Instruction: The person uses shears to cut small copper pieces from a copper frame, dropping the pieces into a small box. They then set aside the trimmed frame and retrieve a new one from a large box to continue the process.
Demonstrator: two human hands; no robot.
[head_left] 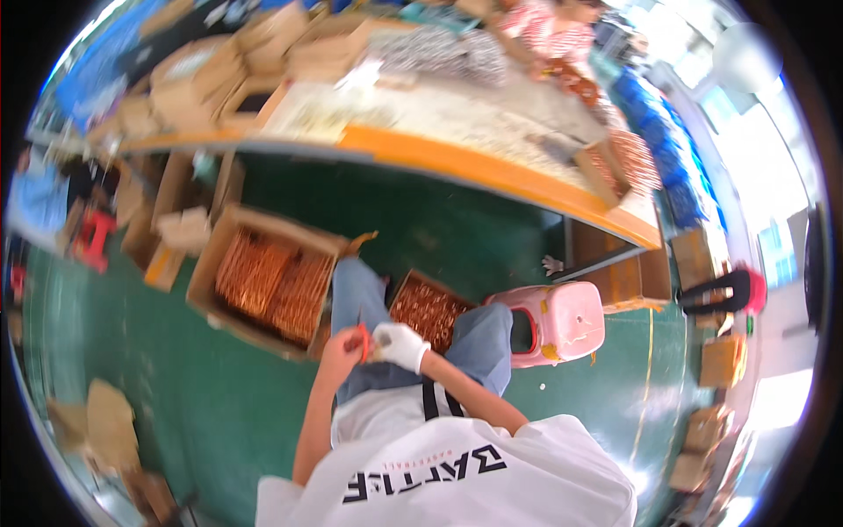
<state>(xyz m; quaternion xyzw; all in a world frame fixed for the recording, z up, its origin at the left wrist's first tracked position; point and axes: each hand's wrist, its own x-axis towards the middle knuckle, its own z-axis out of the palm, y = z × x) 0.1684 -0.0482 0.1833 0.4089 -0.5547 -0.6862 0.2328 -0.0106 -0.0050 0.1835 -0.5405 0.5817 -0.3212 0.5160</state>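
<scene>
My bare left hand (340,350) is closed on a pair of scissors (363,342) with orange-red handles, held over my lap. Close beside it, almost touching, my right hand (401,346) wears a white glove. Its fingers are bent together, and what they hold is too small and blurred to make out. In front of my legs at the left stands a large open carton (200,272) packed with copper-coloured coiled parts (272,283). Between my knees sits a smaller box of similar copper-coloured pieces (428,309).
A long workbench (421,164) with an orange edge crosses ahead, bearing cartons and metal parts. A pink stool (575,323) stands right of my knee. Cardboard boxes (615,272) sit under the bench's right end. A person in red and white (562,35) is across the bench.
</scene>
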